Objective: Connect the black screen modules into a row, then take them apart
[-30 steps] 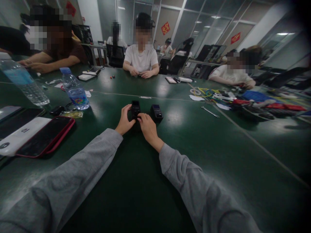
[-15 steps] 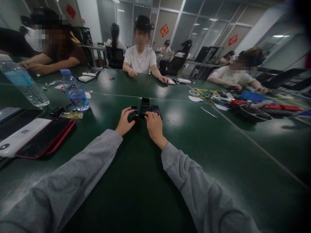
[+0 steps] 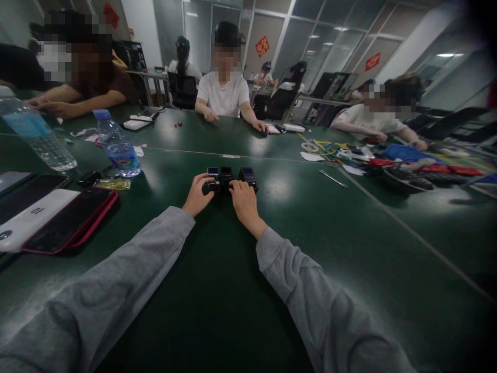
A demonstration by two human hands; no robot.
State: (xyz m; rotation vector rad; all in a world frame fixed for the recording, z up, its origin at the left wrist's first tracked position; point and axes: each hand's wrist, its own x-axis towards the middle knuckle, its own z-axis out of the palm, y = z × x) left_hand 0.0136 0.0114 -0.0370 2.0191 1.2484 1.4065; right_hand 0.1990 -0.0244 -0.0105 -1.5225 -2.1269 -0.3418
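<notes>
Three small black box-like devices with little screens stand in a row on the dark green table, within reach of both hands. My left hand (image 3: 197, 196) is closed around the left device (image 3: 213, 186), thumb on its near side and fingers over its back. The middle device (image 3: 226, 177) sits close beside it. My right hand (image 3: 245, 201) has its fingers curled in, the thumb and fingertips gripping the middle device's right edge. Behind those knuckles is the right device (image 3: 248, 173), partly covered by the hand. The exact kind of the devices is too small to make out.
Two water bottles (image 3: 118, 147) and several phones (image 3: 70, 220) lie to the left. A wrench (image 3: 333, 178) and a pile of cables and bags (image 3: 407, 168) are on the right. Across the table a person in a white shirt (image 3: 223, 96) sits, with others at both sides.
The middle device, earlier standing taller behind the others, now sits lower and nearer, in line with them. My hands have barely moved.
</notes>
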